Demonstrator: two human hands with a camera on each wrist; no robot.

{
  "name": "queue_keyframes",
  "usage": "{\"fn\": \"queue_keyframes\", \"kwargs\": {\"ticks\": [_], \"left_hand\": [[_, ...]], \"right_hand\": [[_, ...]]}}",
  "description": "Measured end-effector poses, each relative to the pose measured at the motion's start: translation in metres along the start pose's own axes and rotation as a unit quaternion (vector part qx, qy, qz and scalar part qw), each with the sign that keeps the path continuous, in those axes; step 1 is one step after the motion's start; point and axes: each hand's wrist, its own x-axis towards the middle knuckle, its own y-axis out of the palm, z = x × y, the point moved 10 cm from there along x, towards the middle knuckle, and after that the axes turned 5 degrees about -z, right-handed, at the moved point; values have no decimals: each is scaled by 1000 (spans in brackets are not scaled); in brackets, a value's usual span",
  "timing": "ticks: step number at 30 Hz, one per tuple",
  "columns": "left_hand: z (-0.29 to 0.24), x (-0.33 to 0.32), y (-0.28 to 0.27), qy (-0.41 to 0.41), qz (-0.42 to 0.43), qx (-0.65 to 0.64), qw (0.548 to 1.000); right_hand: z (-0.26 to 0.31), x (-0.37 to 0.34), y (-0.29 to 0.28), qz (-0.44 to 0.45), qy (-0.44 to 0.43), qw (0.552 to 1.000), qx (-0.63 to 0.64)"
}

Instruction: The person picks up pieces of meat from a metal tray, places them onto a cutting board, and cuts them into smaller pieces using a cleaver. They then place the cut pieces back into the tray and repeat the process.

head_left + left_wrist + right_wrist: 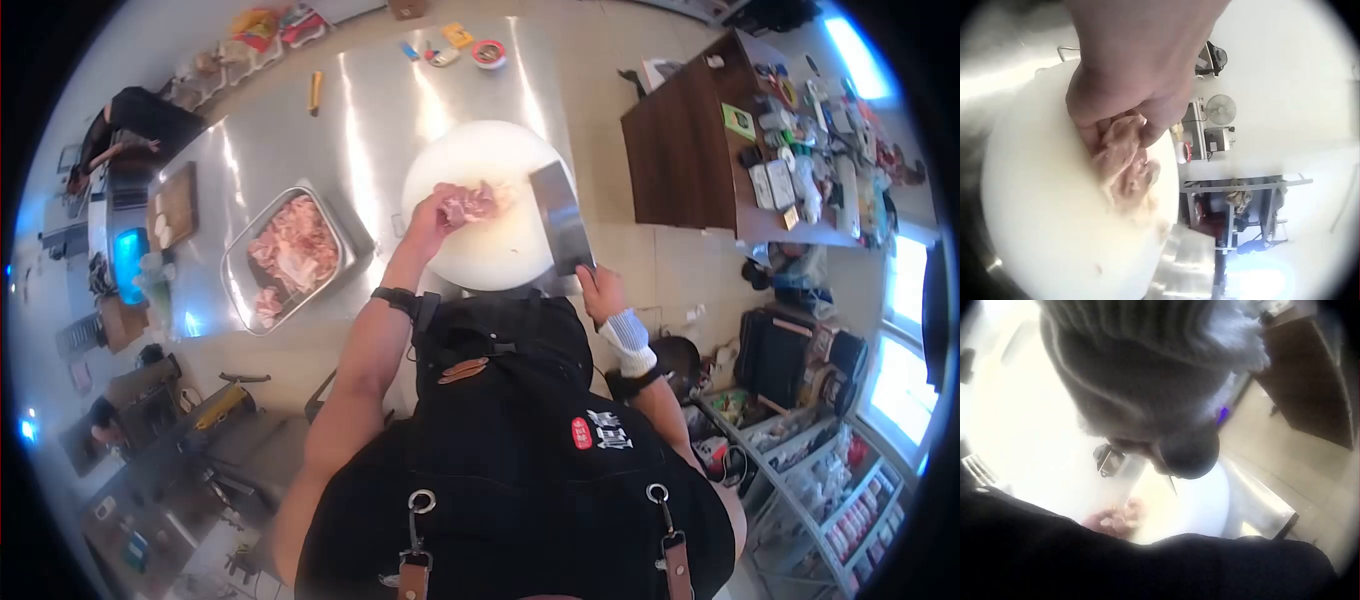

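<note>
Nearest, a black fabric apron [500,430] with tan leather straps and metal rings is worn by the person. Clock directions taken from the center of the round white cutting board [480,262], head view. At 4 o'clock, just outside the rim, the dark handle of a cleaver [563,220] is gripped by the right hand [603,292], fingers curled round it; a ribbed, pale knit cuff [628,342] is worn at that wrist. The flat, rectangular, gray metal blade is held over the board's edge, broad side showing, from about 4 to 2 o'clock. Raw meat [470,203], pink, moist-looking, irregular, with paler patches, is placed on the board, from center toward 9 o'clock. It is grasped at its 9 o'clock end by the left hand [427,222], fingers and thumb bent round it. Small pale scraps are scattered beside it. Off the board at 9 o'clock, a rounded-corner metal tray [337,222] is filled with lumpy pink meat pieces. Farther, same direction, a brown rectangular slab [181,200] is seen. At 10 o'clock, a slim yellow object [315,93] is laid on the shiny metal table [385,125]. At 12, a red-rimmed round container [488,54] is set.
</note>
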Motion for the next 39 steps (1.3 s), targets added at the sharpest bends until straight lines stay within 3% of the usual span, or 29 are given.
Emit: {"fn": "queue_keyframes", "kwargs": {"ticks": [3, 7, 9, 10, 13, 16, 19, 22, 25, 28, 34, 39], "left_hand": [[36, 23, -61, 36, -133, 61, 989], [25, 8, -74, 159, -154, 168, 960], [16, 5, -76, 229, -191, 242, 923], [3, -8, -69, 277, -233, 361, 859], [5, -18, -62, 259, -240, 327, 877], [0, -26, -63, 251, -254, 400, 844], [-27, -52, -41, 214, -302, 574, 730], [-39, -56, -14, 355, -250, 616, 657], [-31, -41, 29, 454, -83, 618, 636], [-27, -35, 58, 516, -14, 602, 609], [-27, -12, 60, 373, 14, 627, 684], [-22, 7, 48, 345, 24, 611, 712]], "right_hand": [[12, 8, -6, 4, -29, 1000, 11], [10, 20, 9, 56, -46, 995, -70], [20, 28, 19, 81, -53, 990, -100], [30, 29, 21, 75, -74, 989, -100], [61, 34, 26, 67, -110, 983, -132], [71, 36, 43, 94, -122, 973, -171], [79, 31, 52, 97, -122, 967, -201], [83, 26, 54, 90, -113, 964, -225], [88, 21, 55, 87, -104, 961, -241], [93, 19, 59, 83, -98, 956, -263], [89, 21, 77, 104, -57, 956, -267], [100, 41, 88, 111, -36, 964, -237]]}}
